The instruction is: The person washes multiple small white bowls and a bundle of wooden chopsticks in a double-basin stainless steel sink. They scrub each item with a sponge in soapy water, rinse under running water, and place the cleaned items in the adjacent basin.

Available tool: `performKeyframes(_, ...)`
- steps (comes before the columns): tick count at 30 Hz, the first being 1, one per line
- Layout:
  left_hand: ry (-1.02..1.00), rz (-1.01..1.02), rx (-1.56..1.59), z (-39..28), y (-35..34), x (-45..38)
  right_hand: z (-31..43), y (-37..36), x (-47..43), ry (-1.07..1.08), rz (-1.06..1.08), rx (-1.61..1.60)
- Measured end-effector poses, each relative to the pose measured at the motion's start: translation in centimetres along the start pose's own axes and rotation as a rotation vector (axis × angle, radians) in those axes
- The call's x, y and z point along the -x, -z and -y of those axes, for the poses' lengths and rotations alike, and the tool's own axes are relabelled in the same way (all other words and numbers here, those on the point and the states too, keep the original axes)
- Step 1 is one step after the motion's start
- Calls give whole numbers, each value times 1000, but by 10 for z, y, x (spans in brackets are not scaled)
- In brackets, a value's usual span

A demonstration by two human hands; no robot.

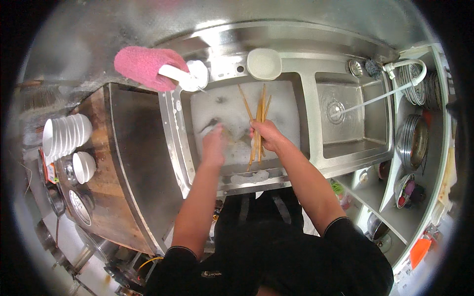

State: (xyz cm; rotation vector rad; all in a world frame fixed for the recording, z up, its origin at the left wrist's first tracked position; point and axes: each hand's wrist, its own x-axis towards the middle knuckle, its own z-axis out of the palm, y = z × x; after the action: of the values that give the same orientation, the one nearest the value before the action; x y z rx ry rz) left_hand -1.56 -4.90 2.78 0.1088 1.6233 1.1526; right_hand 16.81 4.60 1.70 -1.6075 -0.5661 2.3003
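My right hand [268, 134] grips a loose bundle of wooden chopsticks [263, 107] over the left basin of a stainless steel sink [311, 159]. The sticks fan out slightly, their far ends pointing to the back of the sink. White foam [226, 88] covers the water in this basin, with a few dark gaps in it. My left hand [214, 144] is at the foam, left of the chopsticks; motion blur hides its fingers and whether it holds anything. Stacked pale dishes [264, 63] sit on the sink's back rim.
A white faucet [416, 79] sends water into the right basin [344, 127]. A pink towel [148, 66] hangs by a white fitting [198, 76] at back left. White bowls [66, 135] stand on the left wooden counter [107, 199]. Shelves at right hold plates [413, 90] and pans [418, 142].
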Motion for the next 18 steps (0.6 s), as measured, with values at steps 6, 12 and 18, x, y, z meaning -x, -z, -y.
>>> performKeyframes(6, -62, 363, 206, -16, -60, -6, 40, 4, 36, -46, 150, 195)
performKeyframes(12, 60, 324, 197, -27, -74, -7, 74, 22, 48, -42, 189, 733)
performKeyframes(18, -137, 411, 169, -42, -81, 36, 86, 40, 87, -42, 374, 712)
